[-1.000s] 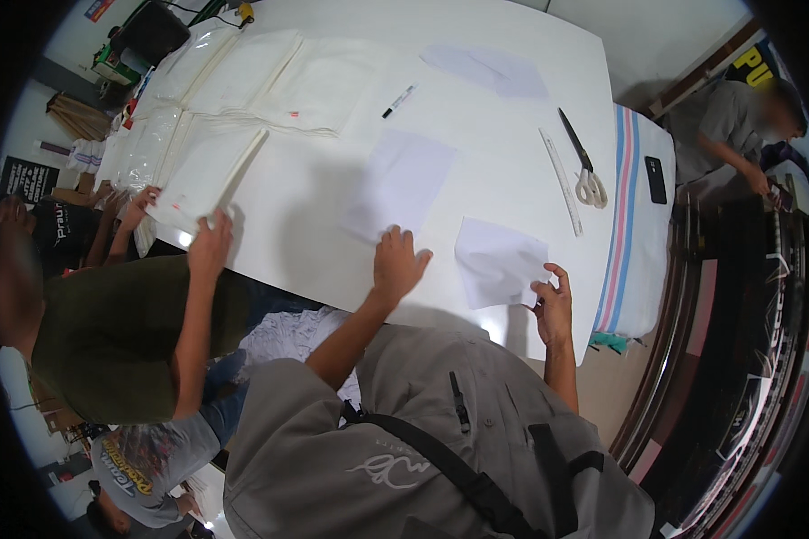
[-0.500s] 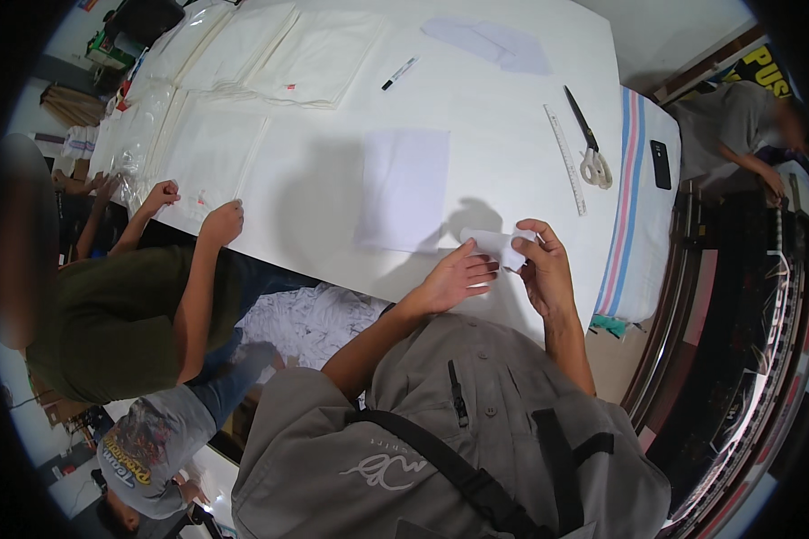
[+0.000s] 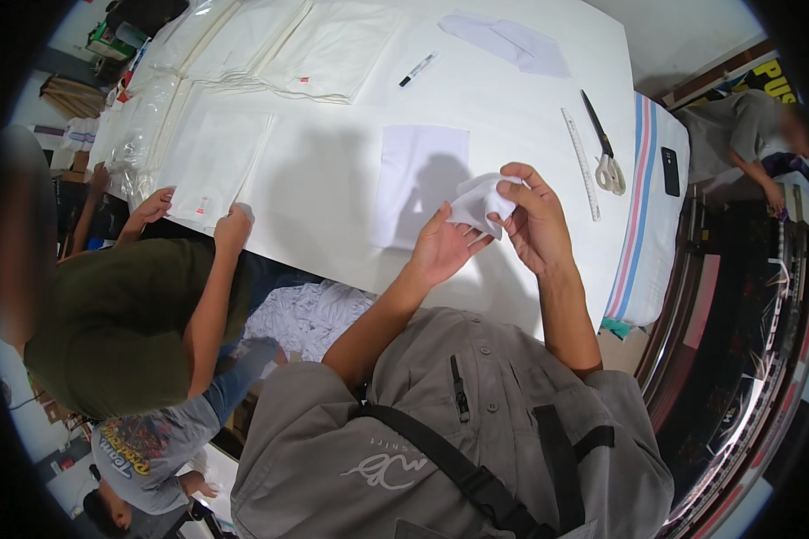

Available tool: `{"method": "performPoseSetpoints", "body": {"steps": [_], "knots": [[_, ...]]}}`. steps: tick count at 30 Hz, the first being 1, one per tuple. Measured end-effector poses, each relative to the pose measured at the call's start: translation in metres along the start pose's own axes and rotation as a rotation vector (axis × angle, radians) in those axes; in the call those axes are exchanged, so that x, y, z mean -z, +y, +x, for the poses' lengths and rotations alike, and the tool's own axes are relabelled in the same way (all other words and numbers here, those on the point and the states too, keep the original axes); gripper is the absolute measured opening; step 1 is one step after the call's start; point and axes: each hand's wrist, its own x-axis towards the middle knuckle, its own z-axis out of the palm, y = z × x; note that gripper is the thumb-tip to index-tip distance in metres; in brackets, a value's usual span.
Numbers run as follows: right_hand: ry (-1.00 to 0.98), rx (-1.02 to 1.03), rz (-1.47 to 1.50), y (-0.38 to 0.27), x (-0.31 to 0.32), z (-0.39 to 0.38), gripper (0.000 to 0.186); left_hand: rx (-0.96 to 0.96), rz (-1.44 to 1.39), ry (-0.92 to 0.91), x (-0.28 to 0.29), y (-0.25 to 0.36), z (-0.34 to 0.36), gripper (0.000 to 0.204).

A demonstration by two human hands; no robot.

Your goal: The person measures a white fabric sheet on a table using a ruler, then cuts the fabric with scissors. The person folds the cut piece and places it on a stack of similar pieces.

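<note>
A small folded piece of white cloth (image 3: 478, 201) is held up above the near part of the white table. My right hand (image 3: 541, 225) grips it from the right, thumb and fingers closed on the fabric. My left hand (image 3: 444, 250) is palm up beneath its left side, fingers spread and the thumb near the cloth's edge. Just behind my hands, a flat rectangular white cloth (image 3: 411, 171) lies on the table, partly in shadow. Further back is another pale cloth piece (image 3: 503, 43), unevenly spread.
Right of my hands are a ruler (image 3: 582, 166), scissors (image 3: 604, 154) and a phone (image 3: 671, 171) on a striped bundle (image 3: 643, 216). A marker (image 3: 418, 70) and bagged white stacks (image 3: 324, 54) lie farther back. At left, a co-worker in dark green (image 3: 144, 314) handles a bag (image 3: 208, 166).
Both hands have risen away from me with the cloth, which now droops more loosely. My view has shifted slightly, and the co-worker's hands remain at the bag.
</note>
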Motion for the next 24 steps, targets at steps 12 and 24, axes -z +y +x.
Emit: {"method": "performPoseSetpoints", "body": {"steps": [12, 24], "knots": [[0.082, 0.086, -0.075, -0.007, -0.006, 0.048, 0.028, -0.129, 0.248, 0.066, 0.011, 0.08, 0.005, 0.048], [0.177, 0.16, -0.228, 0.005, 0.005, 0.108, 0.041, -0.424, 0.843, 0.248, -0.045, 0.189, 0.046, 0.053]]}}
